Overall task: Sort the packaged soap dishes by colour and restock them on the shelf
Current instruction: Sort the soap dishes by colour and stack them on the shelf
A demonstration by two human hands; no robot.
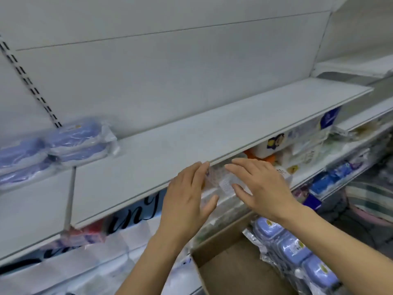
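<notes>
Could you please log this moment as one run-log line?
left hand open | right hand open | both on clear pack at shelf edge | blue soap dishes stacked left

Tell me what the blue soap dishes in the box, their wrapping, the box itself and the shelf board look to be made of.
Soap dishes: probably hard plastic, smooth moulded rounded shape, even blue colour.
Wrapping: thin clear plastic film, glossy, with crinkles and glare.
Box: cardboard, matt brown, with a thin raw edge at the rim.
Shelf board: flat pale grey panel with a dull finish; painted metal or laminate, cannot tell which.
</notes>
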